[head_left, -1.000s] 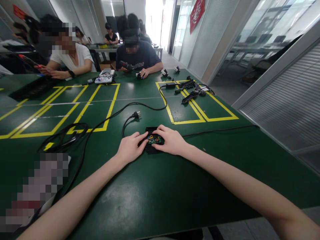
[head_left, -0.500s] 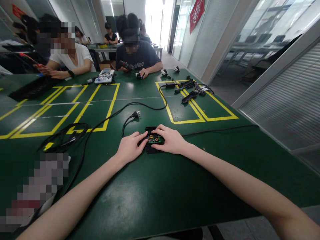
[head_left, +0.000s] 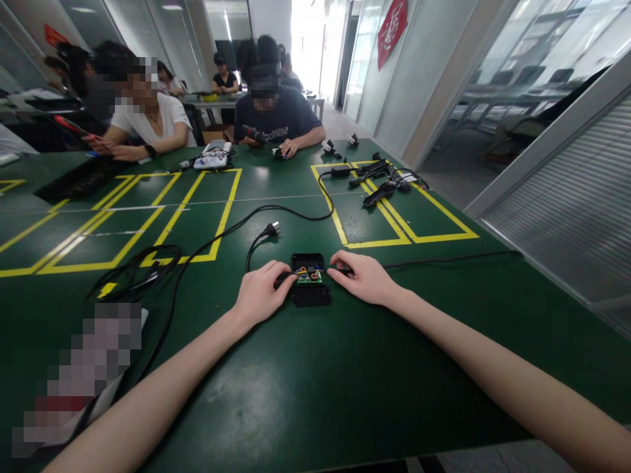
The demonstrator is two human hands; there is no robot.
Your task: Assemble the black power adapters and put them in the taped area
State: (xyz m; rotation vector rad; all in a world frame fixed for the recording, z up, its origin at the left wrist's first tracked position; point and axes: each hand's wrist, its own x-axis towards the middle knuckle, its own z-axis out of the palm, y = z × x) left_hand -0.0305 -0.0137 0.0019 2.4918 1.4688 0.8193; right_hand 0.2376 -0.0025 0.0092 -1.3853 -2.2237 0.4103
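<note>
A small black adapter case (head_left: 310, 295) lies open on the green table (head_left: 305, 394), with a green circuit board (head_left: 308, 276) showing inside. My left hand (head_left: 257, 294) rests at the case's left side, its thumb and fingers closed around the black cord (head_left: 252, 248) where it enters the case. My right hand (head_left: 363, 278) lies just right of the case, fingers stretched flat and apart, their tips on the thin black cable (head_left: 444, 260) that runs off to the right. Nothing covers the board.
The cord's plug (head_left: 271, 229) lies behind the case. A tangle of black cables (head_left: 132, 268) sits at the left. Black tools (head_left: 382, 180) lie in a yellow-taped box at the far right. Two people work across the table, with a white device (head_left: 210, 160) nearby.
My right hand has slid off the case to the right, uncovering the board. My left hand has stayed at the case's left side. The view has shifted slightly.
</note>
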